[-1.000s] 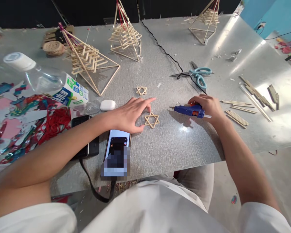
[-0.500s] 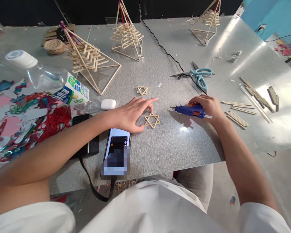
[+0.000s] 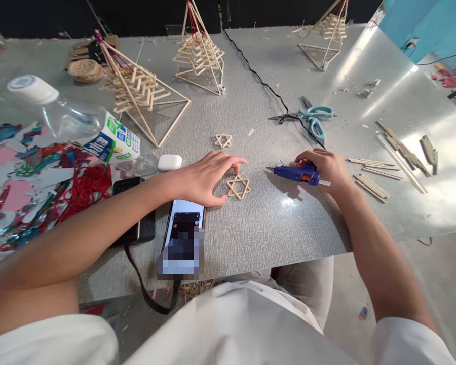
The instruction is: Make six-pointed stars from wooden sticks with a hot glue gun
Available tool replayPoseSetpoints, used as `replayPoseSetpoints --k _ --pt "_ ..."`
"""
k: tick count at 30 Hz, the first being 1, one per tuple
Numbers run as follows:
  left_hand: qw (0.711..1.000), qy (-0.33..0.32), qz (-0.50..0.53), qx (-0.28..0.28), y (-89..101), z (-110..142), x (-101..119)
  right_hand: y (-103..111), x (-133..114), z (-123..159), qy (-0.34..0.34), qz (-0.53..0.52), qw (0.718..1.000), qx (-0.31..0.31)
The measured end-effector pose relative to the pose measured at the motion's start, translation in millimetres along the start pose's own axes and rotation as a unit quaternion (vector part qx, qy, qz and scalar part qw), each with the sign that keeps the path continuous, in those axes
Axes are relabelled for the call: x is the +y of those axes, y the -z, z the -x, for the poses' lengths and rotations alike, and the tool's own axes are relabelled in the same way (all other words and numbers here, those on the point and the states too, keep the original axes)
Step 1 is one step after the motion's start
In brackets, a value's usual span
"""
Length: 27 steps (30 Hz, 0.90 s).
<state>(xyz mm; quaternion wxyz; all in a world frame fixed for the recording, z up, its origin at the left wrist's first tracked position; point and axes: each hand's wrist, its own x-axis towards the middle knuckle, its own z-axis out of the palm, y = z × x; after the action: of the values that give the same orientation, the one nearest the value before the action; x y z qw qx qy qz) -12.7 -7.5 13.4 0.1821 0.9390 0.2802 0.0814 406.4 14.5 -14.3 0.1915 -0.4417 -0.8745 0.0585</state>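
Note:
My right hand [image 3: 325,167] is wrapped around a blue hot glue gun [image 3: 297,173], its nozzle pointing left just above the table. A black cord runs from near this hand toward the back. Fingers apart, my left hand [image 3: 209,178] hovers at a six-pointed star of thin wooden sticks [image 3: 238,196], with thumb and fingertips beside its left and upper edge. I cannot tell whether a fingertip touches it. Behind that hand lies a smaller stick star [image 3: 223,146]. Loose wooden sticks [image 3: 371,186] lie to the right of my right hand.
Blue-handled scissors [image 3: 316,126] lie beyond the glue gun. Stick pyramids [image 3: 157,116] stand at the back. A plastic bottle [image 3: 79,121], red string [image 3: 89,192] and a white earbud case [image 3: 169,162] are at left. A phone [image 3: 186,218] lies near the front edge.
The index finger of my left hand has curled slightly downward near the star. My right hand and the glue gun have hardly moved.

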Motion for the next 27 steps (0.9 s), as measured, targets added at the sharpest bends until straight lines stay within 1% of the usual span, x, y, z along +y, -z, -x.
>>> replayPoseSetpoints --k 9,16,21,24,27 --pt "1.000 -0.010 -0.016 0.017 2.7 -1.3 1.4 -0.9 0.5 0.3 -0.003 -0.007 1.000 0.002" --pt "0.996 -0.070 -0.044 0.037 5.6 -3.2 6.5 2.1 -0.1 -0.1 0.000 -0.017 1.000 -0.009" --pt "0.994 -0.089 -0.031 0.057 4.5 -3.7 6.5 1.4 1.1 -0.3 -0.004 -0.013 1.000 -0.007" --pt "0.995 -0.082 -0.019 0.052 2.7 -2.5 5.2 0.6 2.2 -0.2 -0.002 -0.013 1.000 -0.009" --pt "0.998 -0.058 -0.005 0.023 1.2 -0.8 3.4 0.5 2.4 0.1 -0.004 -0.014 1.000 -0.009"
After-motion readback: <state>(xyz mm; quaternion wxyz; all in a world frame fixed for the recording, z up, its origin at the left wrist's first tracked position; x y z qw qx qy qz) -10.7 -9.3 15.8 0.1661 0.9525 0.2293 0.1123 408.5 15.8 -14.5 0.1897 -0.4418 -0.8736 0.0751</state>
